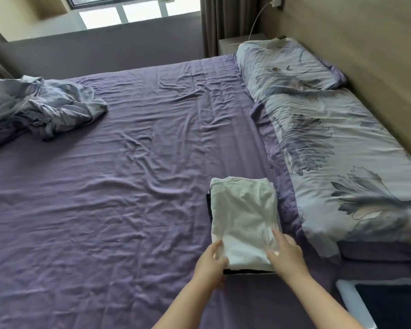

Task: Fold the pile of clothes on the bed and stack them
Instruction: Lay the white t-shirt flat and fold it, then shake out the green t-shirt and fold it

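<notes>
Hands on near corners of folded white garment (pixel 243 214) atop dark one on bed (pixel 105 186): left hand (pixel 211 262) gripping edge, right hand (pixel 286 254) resting flat, fingers relaxed.

- I see the bed (pixel 128 186) under a wrinkled purple sheet.
- A folded stack, white garment (pixel 243 219) on top, lies near its right side.
- Patterned pillows (pixel 318 129) line the headboard edge.
- A crumpled patterned cover (pixel 38 108) sits far left.
</notes>
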`<state>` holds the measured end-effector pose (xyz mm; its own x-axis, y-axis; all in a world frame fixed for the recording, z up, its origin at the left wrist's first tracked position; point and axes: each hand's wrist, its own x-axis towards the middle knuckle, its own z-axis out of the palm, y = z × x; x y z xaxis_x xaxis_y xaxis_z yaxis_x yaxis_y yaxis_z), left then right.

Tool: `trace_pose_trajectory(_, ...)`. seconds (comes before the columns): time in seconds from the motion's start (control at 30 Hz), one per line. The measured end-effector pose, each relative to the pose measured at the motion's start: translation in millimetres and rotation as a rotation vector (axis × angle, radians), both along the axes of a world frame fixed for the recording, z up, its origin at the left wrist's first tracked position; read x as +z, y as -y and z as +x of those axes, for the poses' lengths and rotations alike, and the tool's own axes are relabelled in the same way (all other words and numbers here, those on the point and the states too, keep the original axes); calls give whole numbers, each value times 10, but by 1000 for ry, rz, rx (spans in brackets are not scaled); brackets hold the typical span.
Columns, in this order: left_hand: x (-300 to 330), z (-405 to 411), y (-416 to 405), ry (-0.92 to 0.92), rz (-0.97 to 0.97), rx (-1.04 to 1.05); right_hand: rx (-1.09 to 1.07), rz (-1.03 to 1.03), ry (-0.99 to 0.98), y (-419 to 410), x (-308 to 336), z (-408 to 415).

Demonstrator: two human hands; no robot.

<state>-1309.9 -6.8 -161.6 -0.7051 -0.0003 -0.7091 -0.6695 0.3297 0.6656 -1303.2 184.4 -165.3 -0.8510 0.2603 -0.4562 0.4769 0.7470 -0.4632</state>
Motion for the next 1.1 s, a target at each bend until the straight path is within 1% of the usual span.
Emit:
trace_pose_trajectory(0.1, 220, 193, 112, 73, 53, 21, 83, 220, 30, 206, 256, 211)
trace_pose_trajectory(0.17, 414, 362, 237, 105, 87, 58, 164, 257, -2, 426, 451, 392)
trace_pose_trajectory(0.3, 741, 730, 631, 76, 61, 62, 306, 122, -23, 966, 799, 745)
trace_pose_trajectory(0.43, 1078, 1123, 1219, 35, -3, 21, 364, -2, -51, 1505, 1063, 1078)
trace_pose_trajectory(0.63, 1574, 1941, 2323, -17, -81, 70, 492, 22, -60, 2513, 1474, 1643)
trace_pose_trajectory(0.93, 2065, 3501, 4265, -144, -186, 193, 610, -78, -111, 4404, 1901, 2943)
trace_pose_trajectory(1.1, 2293, 4269, 5177, -206, -221, 316, 691, -119, -146, 5383, 2156, 3491)
